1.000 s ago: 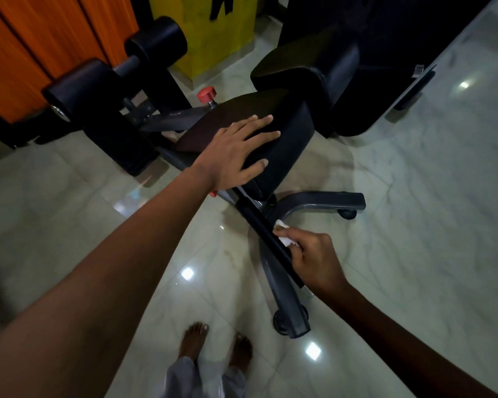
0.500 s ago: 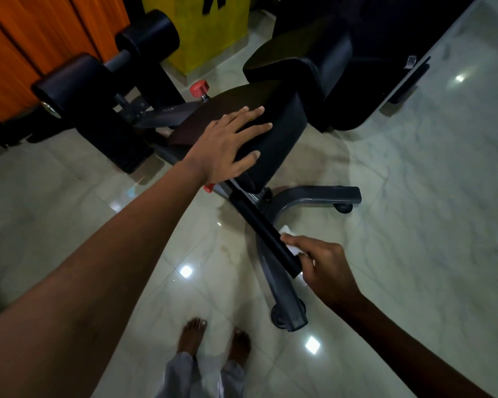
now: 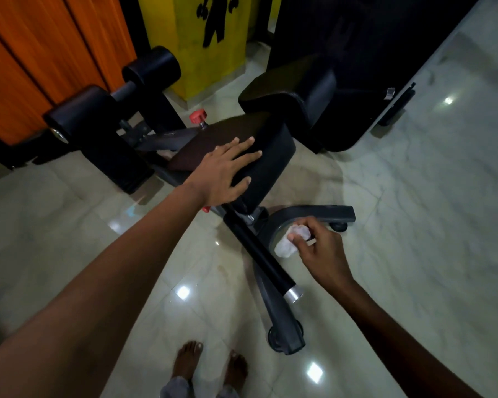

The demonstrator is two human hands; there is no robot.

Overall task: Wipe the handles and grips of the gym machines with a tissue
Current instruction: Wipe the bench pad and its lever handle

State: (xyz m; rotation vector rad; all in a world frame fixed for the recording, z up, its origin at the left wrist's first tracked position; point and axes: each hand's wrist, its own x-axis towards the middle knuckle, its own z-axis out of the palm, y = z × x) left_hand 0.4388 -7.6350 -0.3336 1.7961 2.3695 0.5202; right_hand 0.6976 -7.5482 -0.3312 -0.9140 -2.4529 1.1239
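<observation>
While the left hand (image 3: 223, 172) lies flat on the black seat pad (image 3: 259, 145) with its fingers straight and spread, the right hand (image 3: 318, 251) pinches a crumpled white tissue (image 3: 288, 242) between thumb and fingertips, the other fingers curled loosely behind. That tissue sits just beside the black handle bar (image 3: 260, 254), on its right, and over the curved grey leg (image 3: 302, 214) of the machine's base; whether it touches the leg cannot be told. The bar slants down from under the seat pad toward the person and ends in a silver cap (image 3: 293, 294). It looks smooth and dark, with a dull sheen along its length. Beyond the seat pad stands a second black pad (image 3: 293, 90), and to the seat pad's left are 2 round black rollers (image 3: 153, 67) on a short axle. A red knob (image 3: 198, 114) pokes up just behind the seat pad. Below it all, 2 bare feet (image 3: 189, 359) stand on the glossy pale floor (image 3: 414, 225).
</observation>
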